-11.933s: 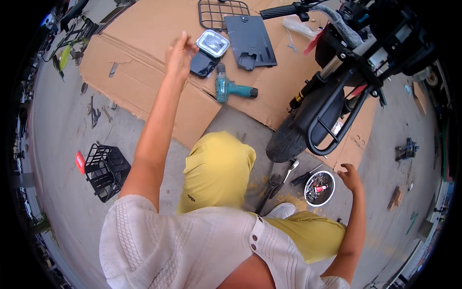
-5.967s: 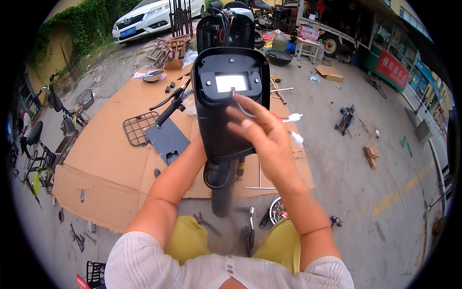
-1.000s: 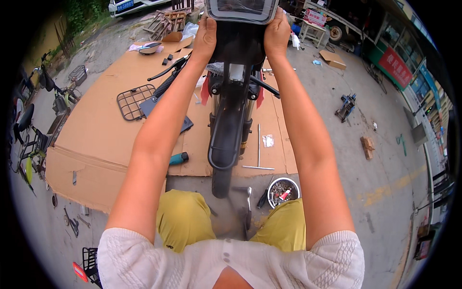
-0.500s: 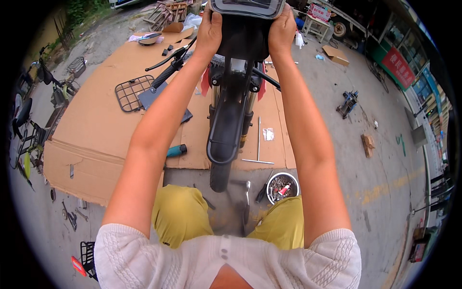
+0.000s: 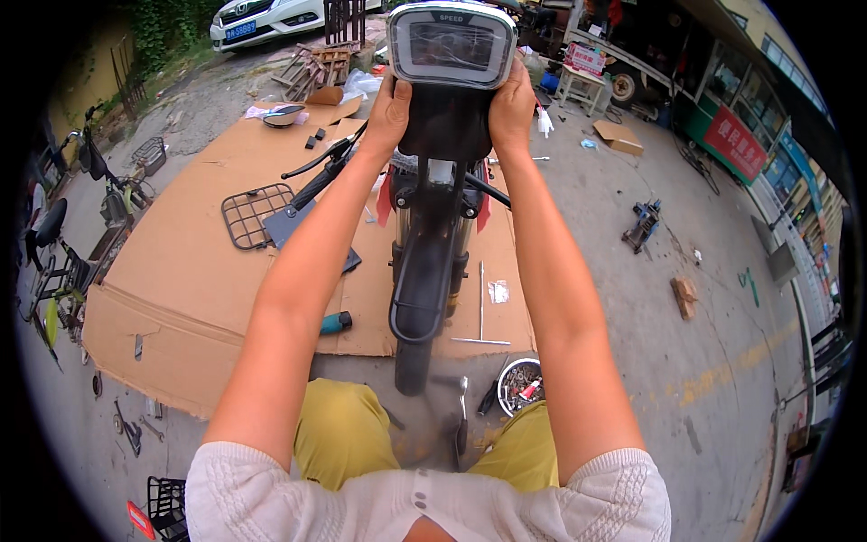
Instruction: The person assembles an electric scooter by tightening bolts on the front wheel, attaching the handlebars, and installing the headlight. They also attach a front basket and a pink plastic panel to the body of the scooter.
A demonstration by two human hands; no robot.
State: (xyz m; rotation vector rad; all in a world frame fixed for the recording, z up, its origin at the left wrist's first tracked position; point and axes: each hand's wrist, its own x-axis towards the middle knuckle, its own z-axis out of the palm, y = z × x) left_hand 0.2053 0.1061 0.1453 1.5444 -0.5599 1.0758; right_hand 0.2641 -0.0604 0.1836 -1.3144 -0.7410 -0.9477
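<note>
A rounded rectangular speedometer display (image 5: 453,47) with a pale frame and a clear film over its screen sits at the top of a black housing (image 5: 445,126). My left hand (image 5: 390,116) grips the unit's left side, thumb along the near edge. On its right side my right hand (image 5: 512,107) holds it the same way; the fingers behind are hidden. Below, the front end of an electric bike shows a fork (image 5: 461,237), a black mudguard (image 5: 419,321) and a tyre (image 5: 413,369). Left of the fork, a handlebar grip (image 5: 313,191) with a brake lever points outward.
Cardboard (image 5: 181,298) covers the ground, bearing a wire basket (image 5: 256,215), a teal-and-black tool (image 5: 336,322) and a T-handle wrench (image 5: 481,312). A metal bowl (image 5: 507,369) of small hardware and a ratchet (image 5: 463,406) lie by my knees. A jack (image 5: 642,226) stands right.
The view has tilted upward, so the whole display now shows and the ground things sit lower in the picture. Both hands stay on the unit.
</note>
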